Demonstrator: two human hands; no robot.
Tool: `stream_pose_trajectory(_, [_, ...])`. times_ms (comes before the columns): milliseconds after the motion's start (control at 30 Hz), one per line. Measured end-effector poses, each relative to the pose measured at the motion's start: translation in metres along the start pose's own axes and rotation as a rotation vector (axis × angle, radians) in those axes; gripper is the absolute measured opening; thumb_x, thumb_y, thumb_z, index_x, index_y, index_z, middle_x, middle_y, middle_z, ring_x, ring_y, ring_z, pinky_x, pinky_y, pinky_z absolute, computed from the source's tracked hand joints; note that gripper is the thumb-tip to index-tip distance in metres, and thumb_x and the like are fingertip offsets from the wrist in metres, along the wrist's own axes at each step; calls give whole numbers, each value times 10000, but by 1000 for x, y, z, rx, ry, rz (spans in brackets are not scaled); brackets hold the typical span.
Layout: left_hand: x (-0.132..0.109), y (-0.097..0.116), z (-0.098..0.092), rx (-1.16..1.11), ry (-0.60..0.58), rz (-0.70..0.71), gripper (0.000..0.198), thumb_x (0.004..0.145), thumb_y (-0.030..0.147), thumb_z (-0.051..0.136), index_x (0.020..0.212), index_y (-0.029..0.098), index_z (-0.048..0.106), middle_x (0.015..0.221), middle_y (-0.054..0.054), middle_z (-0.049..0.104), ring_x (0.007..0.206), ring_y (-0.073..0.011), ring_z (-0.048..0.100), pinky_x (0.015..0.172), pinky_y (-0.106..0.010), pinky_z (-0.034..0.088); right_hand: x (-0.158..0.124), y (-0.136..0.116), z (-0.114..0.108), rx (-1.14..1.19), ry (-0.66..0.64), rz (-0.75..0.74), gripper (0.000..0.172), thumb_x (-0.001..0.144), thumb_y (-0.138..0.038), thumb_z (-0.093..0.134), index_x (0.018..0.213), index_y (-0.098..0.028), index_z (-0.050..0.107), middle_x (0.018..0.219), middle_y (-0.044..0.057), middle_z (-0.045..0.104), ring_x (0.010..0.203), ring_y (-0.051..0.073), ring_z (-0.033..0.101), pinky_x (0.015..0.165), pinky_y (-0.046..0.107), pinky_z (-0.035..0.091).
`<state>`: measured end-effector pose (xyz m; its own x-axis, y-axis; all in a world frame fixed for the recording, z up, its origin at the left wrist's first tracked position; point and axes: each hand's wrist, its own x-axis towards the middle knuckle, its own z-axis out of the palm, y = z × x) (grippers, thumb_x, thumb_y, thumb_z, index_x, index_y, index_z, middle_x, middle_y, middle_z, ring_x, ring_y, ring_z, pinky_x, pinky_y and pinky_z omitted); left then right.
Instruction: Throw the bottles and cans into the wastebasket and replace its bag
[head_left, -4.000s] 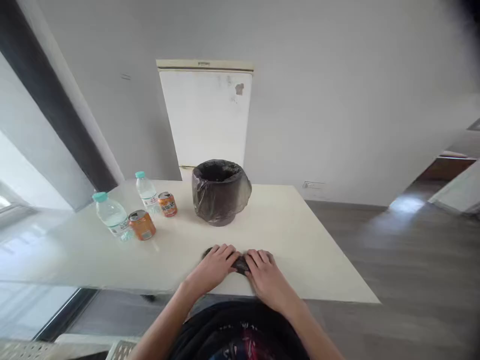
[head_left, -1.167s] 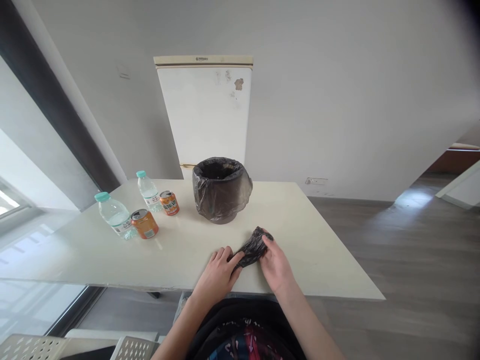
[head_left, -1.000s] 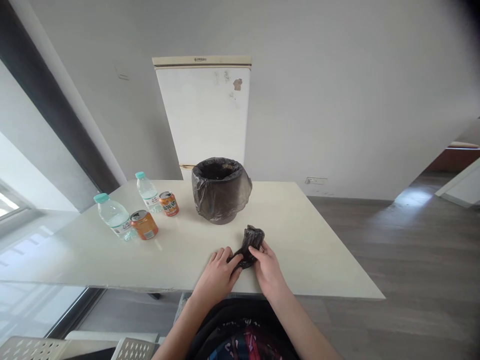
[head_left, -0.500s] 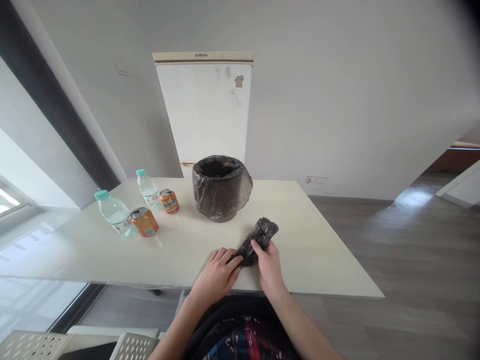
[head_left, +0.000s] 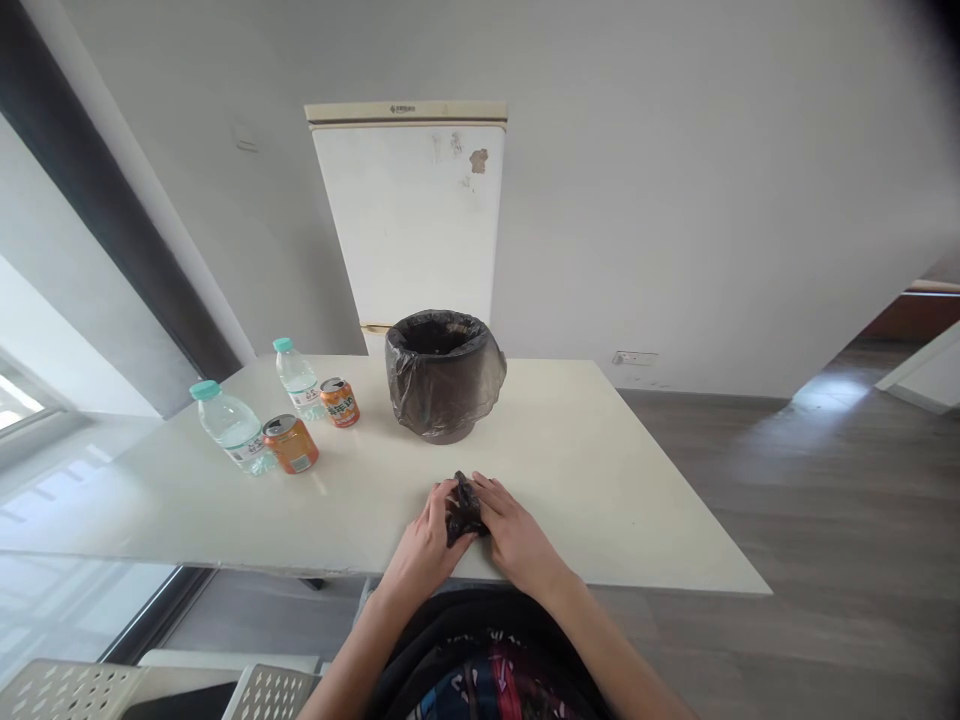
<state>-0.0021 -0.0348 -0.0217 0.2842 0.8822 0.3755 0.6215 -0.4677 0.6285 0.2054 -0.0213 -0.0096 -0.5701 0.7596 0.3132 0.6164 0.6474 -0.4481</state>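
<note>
Between my two hands, near the table's front edge, is a crumpled black plastic bag [head_left: 464,510]. My left hand [head_left: 427,545] grips it from the left, fingers curled over its side. From the right, my right hand [head_left: 517,530] presses around it with bent fingers. Part of the bag is hidden under the fingers. Farther back stands a trash can [head_left: 442,385] lined with a dark, see-through bag folded over its rim.
On the left of the white table [head_left: 600,470] stand two clear bottles with teal caps, a nearer one [head_left: 234,430] and a farther one [head_left: 298,380]. Beside them are two orange cans, one nearer [head_left: 290,445], one farther [head_left: 340,402]. A white refrigerator [head_left: 412,220] rises behind the table.
The black bag was a longer strip slanting up to the right; now it is a small bunch. My right hand has come left and in, closing against the bag opposite my left hand.
</note>
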Motion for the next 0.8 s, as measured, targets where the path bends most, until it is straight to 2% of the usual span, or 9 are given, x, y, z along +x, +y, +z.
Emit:
stream_pose_trajectory(100, [1, 7, -7, 88, 80, 72, 654, 872, 88, 670, 1457, 301, 467, 1376, -116, 534, 1220, -259, 635, 1043, -443, 558, -4, 2, -6, -52, -69, -24, 792, 883, 10, 427, 1646, -205, 426, 1712, 73, 396, 1628, 267, 280, 1340, 561, 281])
stream_pose_trajectory(200, [3, 17, -15, 233, 57, 185, 441, 836, 28, 613, 1199, 277, 643, 1353, -109, 555, 1243, -286, 584, 1067, -478, 508, -7, 0, -16, -60, -131, -38, 676, 1007, -172, 484, 1673, -222, 375, 1729, 61, 361, 1636, 270, 257, 1354, 546, 243])
stream_pose_trajectory(267, [3, 23, -19, 277, -17, 226, 351, 822, 25, 591, 1077, 255, 661, 1237, -97, 615, 1159, -277, 597, 1025, -469, 505, -9, -3, -23, -44, -164, -31, 700, 1037, -313, 524, 1697, -217, 312, 1744, 67, 321, 1641, 274, 243, 1365, 536, 207])
stream_pose_trajectory(333, [3, 26, -22, 287, -81, 230, 295, 820, 51, 601, 1041, 240, 653, 1131, -88, 646, 1091, -272, 603, 986, -461, 508, -11, -3, -29, -16, -197, -23, 760, 1046, -415, 539, 1717, -209, 246, 1755, 77, 288, 1641, 270, 240, 1371, 522, 183])
stream_pose_trajectory(433, [0, 25, -28, 285, -111, 235, 199, 870, 110, 623, 1026, 227, 663, 1110, -88, 676, 1070, -265, 621, 983, -461, 511, -12, -1, -32, 8, -213, 9, 751, 1088, -514, 449, 1726, -206, 200, 1764, 78, 261, 1641, 254, 242, 1372, 509, 175])
stream_pose_trajectory(533, [-4, 16, -32, 257, -88, 290, 217, 935, 112, 584, 1066, 240, 700, 1119, -69, 724, 1060, -227, 674, 1082, -475, 487, -10, 1, -30, -24, -202, 69, 668, 1124, -513, 329, 1713, -206, 258, 1766, 72, 256, 1644, 252, 236, 1368, 530, 178])
stream_pose_trajectory(633, [-8, 5, -34, 231, -74, 336, 260, 983, 114, 547, 1122, 257, 714, 1112, -42, 767, 1107, -206, 708, 1198, -501, 421, -5, -1, -26, -77, -169, 81, 668, 1122, -516, 338, 1699, -181, 299, 1771, 94, 232, 1651, 285, 205, 1356, 567, 191])
stream_pose_trajectory(700, [-9, 0, -33, 214, -75, 346, 256, 1009, 124, 526, 1129, 254, 710, 1107, -38, 777, 1114, -197, 715, 1220, -497, 413, 1, -6, -24, -101, -125, 30, 646, 1126, -468, 343, 1695, -165, 302, 1772, 104, 230, 1655, 287, 189, 1356, 570, 177])
stream_pose_trajectory(800, [-10, -2, -32, 175, -57, 320, 266, 1031, 133, 492, 1160, 253, 691, 1142, -52, 771, 1116, -194, 713, 1176, -454, 474, 8, -16, -21, -86, -112, -79, 595, 1129, -393, 337, 1685, -182, 329, 1751, 100, 307, 1645, 261, 230, 1360, 540, 171])
